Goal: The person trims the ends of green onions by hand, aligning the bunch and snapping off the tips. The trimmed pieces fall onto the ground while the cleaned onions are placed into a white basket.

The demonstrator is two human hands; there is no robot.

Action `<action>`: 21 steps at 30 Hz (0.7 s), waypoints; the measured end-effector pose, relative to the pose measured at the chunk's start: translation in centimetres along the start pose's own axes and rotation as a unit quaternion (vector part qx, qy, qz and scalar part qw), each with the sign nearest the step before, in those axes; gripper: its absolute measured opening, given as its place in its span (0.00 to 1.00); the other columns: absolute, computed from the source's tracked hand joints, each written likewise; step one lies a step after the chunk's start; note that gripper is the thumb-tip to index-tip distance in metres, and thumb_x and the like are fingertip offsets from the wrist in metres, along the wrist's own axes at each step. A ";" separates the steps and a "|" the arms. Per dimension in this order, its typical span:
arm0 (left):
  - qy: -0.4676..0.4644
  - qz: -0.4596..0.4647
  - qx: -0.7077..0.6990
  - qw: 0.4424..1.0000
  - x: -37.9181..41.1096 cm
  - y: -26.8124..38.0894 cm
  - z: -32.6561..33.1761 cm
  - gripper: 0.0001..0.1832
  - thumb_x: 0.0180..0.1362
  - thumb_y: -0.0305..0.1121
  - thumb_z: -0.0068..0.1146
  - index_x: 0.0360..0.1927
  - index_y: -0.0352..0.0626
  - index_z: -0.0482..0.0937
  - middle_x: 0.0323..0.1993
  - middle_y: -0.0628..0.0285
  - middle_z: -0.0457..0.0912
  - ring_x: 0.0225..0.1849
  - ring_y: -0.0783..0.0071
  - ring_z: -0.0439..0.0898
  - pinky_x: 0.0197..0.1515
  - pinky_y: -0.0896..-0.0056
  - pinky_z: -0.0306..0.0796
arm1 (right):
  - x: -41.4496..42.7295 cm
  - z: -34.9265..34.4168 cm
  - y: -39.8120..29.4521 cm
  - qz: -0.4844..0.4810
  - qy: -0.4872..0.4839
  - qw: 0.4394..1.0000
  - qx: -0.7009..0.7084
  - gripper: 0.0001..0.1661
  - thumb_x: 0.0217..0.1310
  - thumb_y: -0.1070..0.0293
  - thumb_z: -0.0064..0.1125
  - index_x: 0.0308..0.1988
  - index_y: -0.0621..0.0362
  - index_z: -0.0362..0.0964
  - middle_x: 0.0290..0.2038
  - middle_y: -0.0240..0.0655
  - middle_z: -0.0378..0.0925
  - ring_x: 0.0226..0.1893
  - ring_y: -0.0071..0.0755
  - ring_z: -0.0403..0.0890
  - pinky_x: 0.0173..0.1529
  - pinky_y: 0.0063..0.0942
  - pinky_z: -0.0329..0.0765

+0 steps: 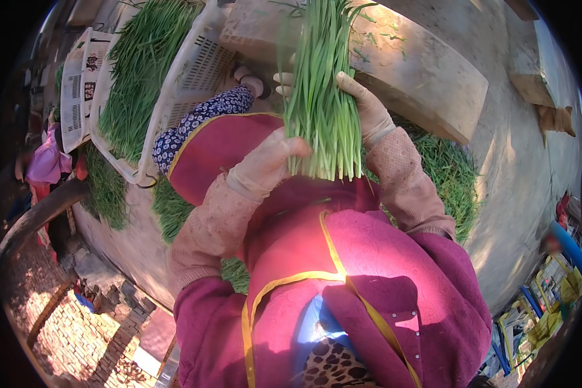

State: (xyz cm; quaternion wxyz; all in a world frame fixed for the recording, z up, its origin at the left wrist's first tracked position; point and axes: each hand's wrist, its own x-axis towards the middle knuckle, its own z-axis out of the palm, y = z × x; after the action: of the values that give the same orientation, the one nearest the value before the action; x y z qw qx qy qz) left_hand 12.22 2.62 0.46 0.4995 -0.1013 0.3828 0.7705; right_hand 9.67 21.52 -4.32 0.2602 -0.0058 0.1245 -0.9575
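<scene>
A bunch of long green leafy stalks with pale cut ends, like Chinese chives [322,97], is held upright over my lap in the head view. My left hand [264,162], in a thin pale glove, has its thumb against the lower left side of the bunch; some of its fingers are hidden. My right hand [366,106], gloved the same way, supports the bunch from behind and the right, its thumb or a finger at the edge. Pale fingertips also show at the bunch's left side, behind it; whose hand they belong to I cannot tell.
Before me is a low stone slab [427,87] with green scraps. At upper left, a white plastic crate [189,72] holds many green stalks. More cut greens [446,179] lie on the ground at both sides. A person in pink [48,155] is at far left; a wooden pole [39,213] curves below.
</scene>
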 end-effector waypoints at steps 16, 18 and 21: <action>0.182 0.163 0.093 0.965 -1.8 0.8 0.6 0.38 0.50 0.25 0.53 0.69 0.41 0.62 0.64 0.56 0.69 0.65 0.63 0.68 0.67 0.57 0.61 | -0.6 0.6 -0.3 0.006 0.048 0.999 -0.003 0.46 0.62 0.59 0.60 0.72 0.59 0.46 0.48 0.35 0.76 0.52 0.38 0.78 0.61 0.38 0.74; 0.244 0.270 0.318 0.875 -3.5 1.6 2.2 0.36 0.53 0.24 0.54 0.69 0.43 0.64 0.70 0.55 0.61 0.72 0.61 0.59 0.72 0.54 0.48 | -0.5 -0.1 -0.4 0.001 0.052 0.998 -0.024 0.46 0.62 0.59 0.60 0.71 0.59 0.47 0.48 0.36 0.76 0.52 0.39 0.78 0.61 0.39 0.74; 0.247 0.367 0.686 0.577 -3.5 1.0 1.5 0.19 0.51 0.35 0.67 0.49 0.51 0.81 0.67 0.59 0.68 0.72 0.46 0.55 0.72 0.49 0.50 | -0.4 -0.7 -0.1 -0.008 0.067 0.997 -0.038 0.45 0.62 0.59 0.61 0.71 0.59 0.49 0.49 0.38 0.76 0.52 0.39 0.78 0.61 0.41 0.74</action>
State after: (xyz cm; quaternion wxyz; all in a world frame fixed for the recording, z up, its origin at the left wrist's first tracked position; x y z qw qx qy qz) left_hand 13.43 1.02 3.83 -0.0200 0.2346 0.9104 0.3402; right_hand 9.90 22.01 -4.93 0.2431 0.0478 0.1781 -0.9523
